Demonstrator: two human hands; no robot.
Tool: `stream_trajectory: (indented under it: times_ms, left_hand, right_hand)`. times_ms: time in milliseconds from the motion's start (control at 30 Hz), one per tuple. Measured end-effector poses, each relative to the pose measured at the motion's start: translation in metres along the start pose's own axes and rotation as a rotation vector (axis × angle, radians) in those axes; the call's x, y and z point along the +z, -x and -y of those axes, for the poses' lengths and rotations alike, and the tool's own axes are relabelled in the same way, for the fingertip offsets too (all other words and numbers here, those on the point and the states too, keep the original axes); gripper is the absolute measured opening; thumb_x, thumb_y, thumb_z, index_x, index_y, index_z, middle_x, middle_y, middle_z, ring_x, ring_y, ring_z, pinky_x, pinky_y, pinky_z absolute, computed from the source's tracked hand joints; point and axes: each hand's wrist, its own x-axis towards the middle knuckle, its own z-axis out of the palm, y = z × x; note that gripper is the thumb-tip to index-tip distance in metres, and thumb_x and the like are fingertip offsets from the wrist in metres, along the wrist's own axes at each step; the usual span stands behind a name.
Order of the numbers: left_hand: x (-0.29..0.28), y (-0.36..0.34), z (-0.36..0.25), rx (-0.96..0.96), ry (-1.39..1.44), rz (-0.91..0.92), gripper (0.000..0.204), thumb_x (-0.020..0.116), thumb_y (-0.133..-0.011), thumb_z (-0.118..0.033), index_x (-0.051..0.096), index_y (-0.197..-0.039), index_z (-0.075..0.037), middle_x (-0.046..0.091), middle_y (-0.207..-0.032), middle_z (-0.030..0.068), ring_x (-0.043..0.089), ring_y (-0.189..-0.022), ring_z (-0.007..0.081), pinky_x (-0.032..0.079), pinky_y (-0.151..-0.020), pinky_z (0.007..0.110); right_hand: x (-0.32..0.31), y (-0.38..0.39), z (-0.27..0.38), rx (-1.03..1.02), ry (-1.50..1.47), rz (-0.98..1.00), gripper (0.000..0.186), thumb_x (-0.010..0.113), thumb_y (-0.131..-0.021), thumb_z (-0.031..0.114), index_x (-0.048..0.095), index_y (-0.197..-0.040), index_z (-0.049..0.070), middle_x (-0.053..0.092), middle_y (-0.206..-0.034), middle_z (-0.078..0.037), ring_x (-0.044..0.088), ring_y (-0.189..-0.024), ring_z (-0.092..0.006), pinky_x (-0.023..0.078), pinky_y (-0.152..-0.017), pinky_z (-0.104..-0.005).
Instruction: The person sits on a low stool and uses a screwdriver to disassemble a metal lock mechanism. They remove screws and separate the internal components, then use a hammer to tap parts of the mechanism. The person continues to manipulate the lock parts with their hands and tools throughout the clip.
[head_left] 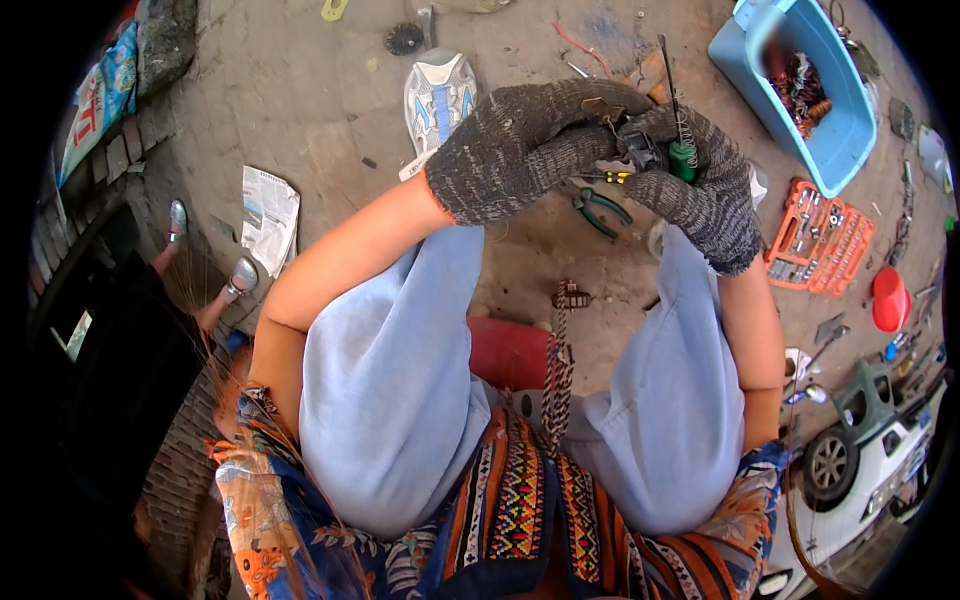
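My left hand (517, 150), in a dark grey knit glove, is closed around one side of a small dark metal part (640, 150). My right hand (706, 205), gloved alike, grips that part from the other side, along with a green-handled screwdriver (683, 160) whose long thin shaft points up. A small yellow and black tool (616, 177) sits between my hands, just under the part; which fingers hold it, I cannot tell. Teal-handled pliers (604, 214) lie on the ground below them.
Blue tub (830, 145) holding coils, orange socket case (840, 230), red bowl (889, 300) and scattered tools lie at right; a white car (890, 465) stands lower right. Newspaper (268, 215) lies left. Another person's feet in silver shoes (242, 276) show at far left.
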Motion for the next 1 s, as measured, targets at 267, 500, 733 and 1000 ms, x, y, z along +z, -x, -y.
stream_trajectory:
  times_ms: [267, 500, 733, 1000]
  left_hand:
    - [-0.010, 0.003, 0.008, -0.034, 0.412, 0.064, 0.042, 0.055, -0.088, -0.016, 0.046, -0.127, -0.003, 0.055, -0.118, 0.0078, 0.054, -0.106, 0.0169, 0.046, -0.088, 0.030]
    - [-0.002, -0.002, 0.013, -0.349, 0.724, -0.034, 0.038, 0.051, -0.092, -0.023, 0.047, -0.127, -0.008, 0.053, -0.121, 0.0069, 0.053, -0.109, 0.0173, 0.047, -0.089, 0.032]
    - [0.007, -0.010, 0.011, -0.526, 1.144, 0.008, 0.044, 0.043, -0.094, -0.034, 0.041, -0.130, -0.010, 0.048, -0.125, 0.0134, 0.049, -0.114, 0.0288, 0.043, -0.096, 0.049]
    - [0.005, -0.014, 0.024, -0.586, 1.199, -0.156, 0.039, 0.045, -0.092, -0.037, 0.052, -0.112, -0.004, 0.059, -0.104, 0.0120, 0.060, -0.092, 0.0267, 0.051, -0.080, 0.047]
  right_hand:
    - [0.015, 0.004, 0.027, -0.010, 0.555, -0.151, 0.056, 0.080, -0.065, 0.012, 0.053, -0.113, 0.001, 0.063, -0.102, -0.008, 0.059, -0.094, -0.0142, 0.049, -0.084, -0.0289]
    - [0.022, -0.002, 0.023, -0.068, 0.571, -0.269, 0.054, 0.077, -0.067, 0.037, 0.059, -0.105, 0.005, 0.064, -0.090, -0.011, 0.062, -0.083, -0.0210, 0.049, -0.076, -0.0315]
    - [0.022, -0.010, 0.013, -0.083, 0.710, -0.267, 0.060, 0.074, -0.068, 0.044, 0.058, -0.109, 0.003, 0.063, -0.093, -0.016, 0.062, -0.084, -0.0274, 0.049, -0.076, -0.0352]
    - [0.023, -0.019, 0.005, -0.111, 0.793, -0.217, 0.051, 0.068, -0.077, 0.035, 0.053, -0.112, 0.001, 0.061, -0.099, -0.017, 0.060, -0.091, -0.0281, 0.048, -0.078, -0.0357]
